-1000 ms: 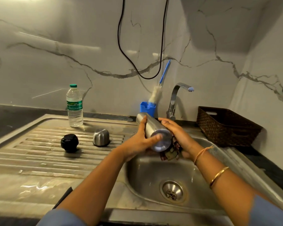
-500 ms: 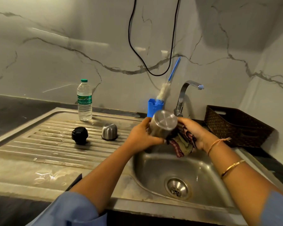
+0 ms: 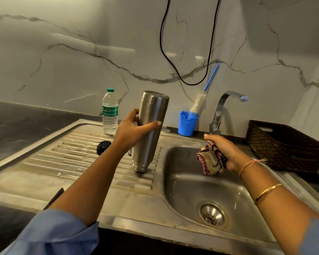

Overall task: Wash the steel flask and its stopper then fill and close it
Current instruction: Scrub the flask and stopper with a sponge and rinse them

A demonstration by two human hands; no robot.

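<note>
1. The left hand (image 3: 131, 131) holds the steel flask (image 3: 149, 129) around its middle, with the thumb across the front and the fingers round the back.
2. The flask leans a little to the right. Its wide flat end is up and its thin end is down.
3. The thin end is right at the ribbed draining board (image 3: 72, 159), just left of the sink bowl (image 3: 191, 190). I cannot tell if it touches the board.
4. The right hand (image 3: 226, 151) squeezes a scrunched-up checked cloth (image 3: 210, 161) above the far part of the sink bowl.
5. The black stopper (image 3: 103, 146) sits on the draining board, left of the flask. The left arm hides part of it.
6. A plastic water bottle (image 3: 110, 111) with a green cap stands at the far edge of the board.
7. A blue cup (image 3: 187, 123) stands by the wall with a fluffy bottle brush (image 3: 198, 103) leaning in it.
8. The tap (image 3: 226, 105) stands behind the sink bowl, and a dark woven basket (image 3: 284, 146) sits to its right.
9. A black cable (image 3: 173, 52) hangs in a loop on the marble wall.
</note>
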